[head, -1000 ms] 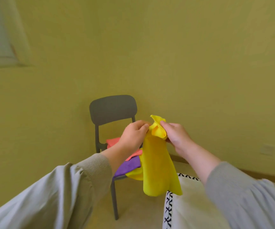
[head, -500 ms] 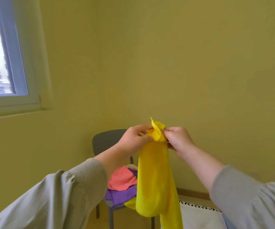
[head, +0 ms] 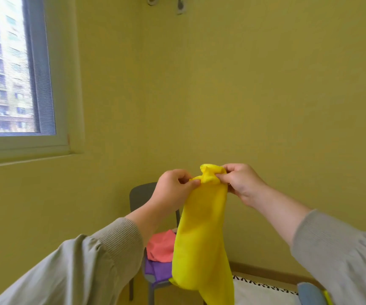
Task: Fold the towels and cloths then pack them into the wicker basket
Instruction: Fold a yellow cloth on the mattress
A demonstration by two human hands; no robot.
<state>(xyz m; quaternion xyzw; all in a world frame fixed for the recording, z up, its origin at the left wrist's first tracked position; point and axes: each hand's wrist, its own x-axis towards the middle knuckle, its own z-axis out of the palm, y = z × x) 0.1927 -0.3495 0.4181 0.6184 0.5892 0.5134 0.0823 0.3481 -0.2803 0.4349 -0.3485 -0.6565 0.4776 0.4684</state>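
Yellow cloth (head: 201, 238) hangs at centre frame, bunched at its top edge and falling in a long loose drape to the bottom edge of the frame.

Left hand (head: 173, 190): I hold it raised, just left of the bunched top. Fingers are curled; thumb and fingertips pinch the fabric's left corner.

Right hand (head: 241, 183): I hold it at about the same height, just right of the bunch. Fingers are curled over the crumpled top edge and grip it.

The two hands are close together, with only the gathered fabric between them. My forearms rise from the lower corners of the frame toward centre; the grey sleeves (head: 89, 260) end short of the wrists.

Behind the cloth, at lower centre, stands a grey chair (head: 140, 194). On its seat a coral cloth (head: 161, 247) lies on a purple cloth (head: 157, 270). White fabric with a black zigzag border (head: 263, 293) occupies the lower right. A window (head: 8, 67) fills the upper left.
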